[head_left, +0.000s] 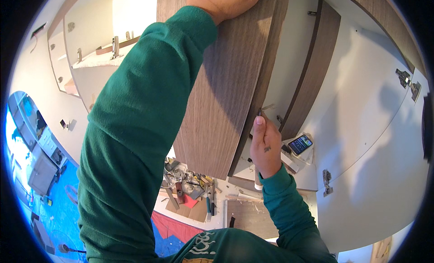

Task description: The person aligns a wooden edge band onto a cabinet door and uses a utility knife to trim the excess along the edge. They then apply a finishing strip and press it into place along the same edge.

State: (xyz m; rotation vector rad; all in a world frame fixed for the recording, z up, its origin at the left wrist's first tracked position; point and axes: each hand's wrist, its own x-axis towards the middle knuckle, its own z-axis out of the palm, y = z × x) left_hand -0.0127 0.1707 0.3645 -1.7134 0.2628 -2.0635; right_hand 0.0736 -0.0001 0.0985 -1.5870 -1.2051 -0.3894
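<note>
A brown wood-grain cabinet door (221,96) stands upright before me. My left hand (226,2) reaches up to its upper part; the fingers run out of the top of the picture, so their grip is hidden. My right hand (266,147) is closed at the door's right edge, the thumb pressed against a small thin dark-tipped tool (259,112). Most of this tool lies inside the fingers, and its kind cannot be made out. The tip points up and sits against or very near the edge. Behind the hand runs a narrow wood-grain panel (312,64) with hinges.
White doors with metal hinges (327,181) curve along the right. A phone (300,144) lies on a white shelf near my right hand. Below are mixed hand tools (190,186) on a work surface. Blue sheeting (68,208) covers the floor at left; white cabinets (97,59) stand upper left.
</note>
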